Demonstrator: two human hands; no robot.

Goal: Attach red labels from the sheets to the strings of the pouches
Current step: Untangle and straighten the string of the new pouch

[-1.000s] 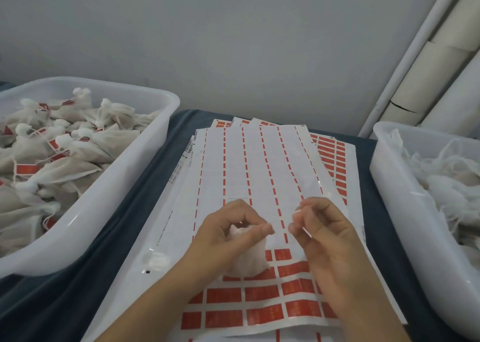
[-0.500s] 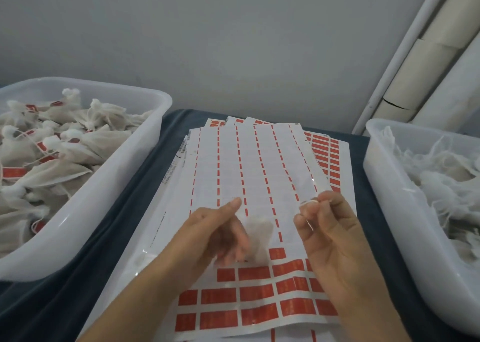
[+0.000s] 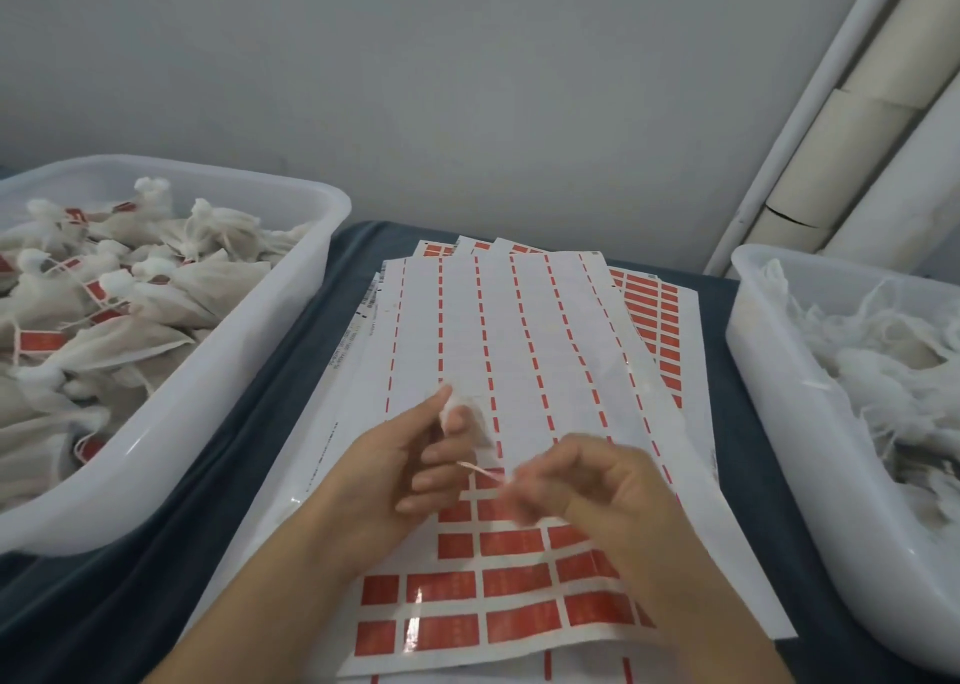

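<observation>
Left hand (image 3: 410, 454) grips a pouch (image 3: 460, 413) above the label sheet (image 3: 498, 350), presenting its string; right hand (image 3: 587, 480) (blurred) pinches a red label (image 3: 480, 470) between closed fingers, apparently ready to fold it on.

A: What's the left hand (image 3: 410, 467) got on it?
B: Nothing. Bare, no ring, no glove.
A: And the right hand (image 3: 597, 486)?
B: Bare too, a bit blurred. Both forearms are bare down to the frame edge, nails short and plain.
</observation>
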